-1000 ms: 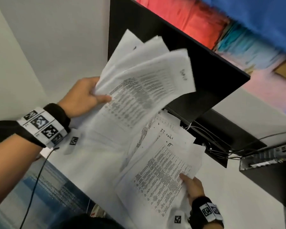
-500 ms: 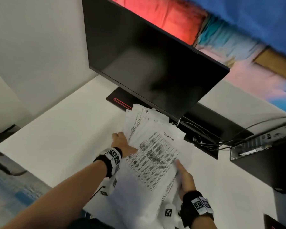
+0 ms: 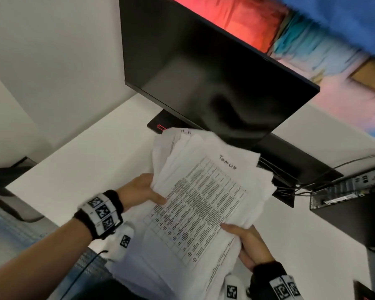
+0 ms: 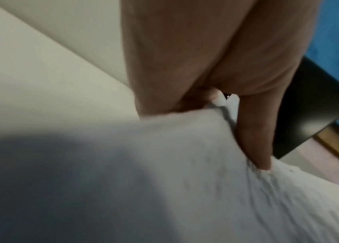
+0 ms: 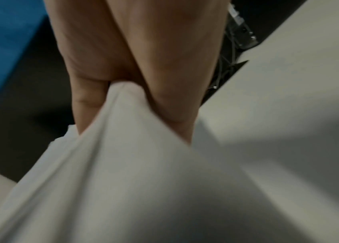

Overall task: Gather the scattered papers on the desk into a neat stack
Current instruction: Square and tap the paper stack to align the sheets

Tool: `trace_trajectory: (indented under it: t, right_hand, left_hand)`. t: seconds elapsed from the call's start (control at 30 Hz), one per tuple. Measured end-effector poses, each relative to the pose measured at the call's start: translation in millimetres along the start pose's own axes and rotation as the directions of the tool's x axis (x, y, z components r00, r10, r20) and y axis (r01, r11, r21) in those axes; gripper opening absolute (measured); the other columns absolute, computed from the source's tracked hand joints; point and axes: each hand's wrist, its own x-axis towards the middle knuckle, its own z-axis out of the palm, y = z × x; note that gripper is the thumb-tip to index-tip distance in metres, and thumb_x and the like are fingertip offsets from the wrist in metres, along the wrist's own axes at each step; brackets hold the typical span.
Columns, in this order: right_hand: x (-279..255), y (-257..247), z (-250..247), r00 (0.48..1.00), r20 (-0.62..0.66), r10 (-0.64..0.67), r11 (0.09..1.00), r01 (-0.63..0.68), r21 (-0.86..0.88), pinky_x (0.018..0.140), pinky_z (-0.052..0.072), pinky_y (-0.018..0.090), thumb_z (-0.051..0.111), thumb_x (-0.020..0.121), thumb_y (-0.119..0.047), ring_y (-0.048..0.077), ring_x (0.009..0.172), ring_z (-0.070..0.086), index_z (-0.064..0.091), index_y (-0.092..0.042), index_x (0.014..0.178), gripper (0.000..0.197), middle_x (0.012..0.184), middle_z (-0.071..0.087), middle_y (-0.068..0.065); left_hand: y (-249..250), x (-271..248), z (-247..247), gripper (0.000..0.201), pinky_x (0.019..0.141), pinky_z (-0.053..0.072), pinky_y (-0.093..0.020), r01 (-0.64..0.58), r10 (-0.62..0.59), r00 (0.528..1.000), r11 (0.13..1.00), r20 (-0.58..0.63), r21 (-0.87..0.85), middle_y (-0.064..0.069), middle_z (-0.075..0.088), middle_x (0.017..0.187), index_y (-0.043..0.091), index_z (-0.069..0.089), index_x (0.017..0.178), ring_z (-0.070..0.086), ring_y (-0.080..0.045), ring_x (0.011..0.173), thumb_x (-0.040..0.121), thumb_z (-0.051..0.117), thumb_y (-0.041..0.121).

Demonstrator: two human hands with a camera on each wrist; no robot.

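A loose bundle of white printed papers is held between both hands above the white desk, in front of the monitor. The top sheet shows a printed table and a handwritten title. My left hand grips the bundle's left edge, thumb on top. My right hand grips its lower right edge. In the left wrist view the thumb and fingers pinch the paper. The right wrist view shows the paper wedged between thumb and fingers. The sheets' edges are uneven and fanned.
A black monitor stands right behind the papers on its base. Cables and a black cable slot lie to the right, beside a small black computer. A white wall runs along the left.
The left hand brought its raised sheaf down onto the sheets at the right hand. Both hands now hold one merged bundle, lifted slightly toward the monitor.
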Motion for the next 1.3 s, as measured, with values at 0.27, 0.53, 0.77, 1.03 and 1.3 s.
trace_trajectory:
  t: [0.27,0.53,0.77,1.03,1.3]
  right_hand:
    - [-29,-61,54,0.926,-0.072,-0.37,0.928,0.366,-0.066,0.094,0.057,0.051,0.087,0.063,-0.034,0.026,0.101,0.076,0.067,0.001,0.117,0.067,0.103,0.081,0.012]
    - [-43,-102,76,0.614,-0.153,-0.774,0.632,0.747,-0.205,0.088,0.055,0.017,0.078,0.075,-0.012,-0.001,0.098,0.071,0.065,-0.001,0.124,0.051,0.099,0.079,-0.016]
    - [-14,-92,71,0.682,-0.055,-0.729,0.685,0.726,-0.067,0.099,0.053,0.042,0.075,0.077,-0.005,0.027,0.118,0.068,0.074,-0.032,0.115,0.047,0.122,0.075,0.005]
    - [21,-94,49,0.83,-0.095,-0.549,0.836,0.545,-0.07,0.083,0.061,0.037,0.079,0.071,-0.011,0.034,0.113,0.07,0.065,-0.01,0.127,0.058,0.119,0.076,0.011]
    - [37,-98,44,0.858,0.002,-0.513,0.857,0.512,-0.056,0.087,0.06,0.046,0.074,0.075,0.0,0.035,0.11,0.071,0.064,-0.011,0.126,0.053,0.116,0.077,0.012]
  left_hand:
    - [65,-44,-10,0.065,0.093,0.057,-0.03,-0.368,0.362,0.929,0.924,-0.076,-0.102,0.002,0.076,0.119,0.021,0.065,0.122,0.07,-0.013,0.112,0.067,0.081,-0.01]
    - [130,-36,11,0.06,0.097,0.056,-0.035,-0.688,0.631,0.69,0.724,-0.355,-0.051,-0.009,0.074,0.119,0.012,0.067,0.122,0.07,-0.018,0.114,0.067,0.088,-0.001]
    - [134,-11,15,0.09,0.098,0.056,-0.037,-0.698,0.635,0.678,0.714,-0.37,-0.055,-0.018,0.061,0.134,0.001,0.046,0.137,0.066,-0.018,0.12,0.061,0.094,0.006]
    - [104,17,-4,0.097,0.094,0.058,-0.045,-0.558,0.503,0.759,0.83,-0.413,-0.013,-0.006,0.068,0.124,0.016,0.051,0.131,0.069,-0.02,0.111,0.046,0.094,0.036]
    - [103,32,3,0.087,0.09,0.06,-0.044,-0.528,0.502,0.787,0.849,-0.358,0.032,-0.003,0.072,0.118,0.02,0.057,0.129,0.07,-0.015,0.11,0.052,0.097,0.03]
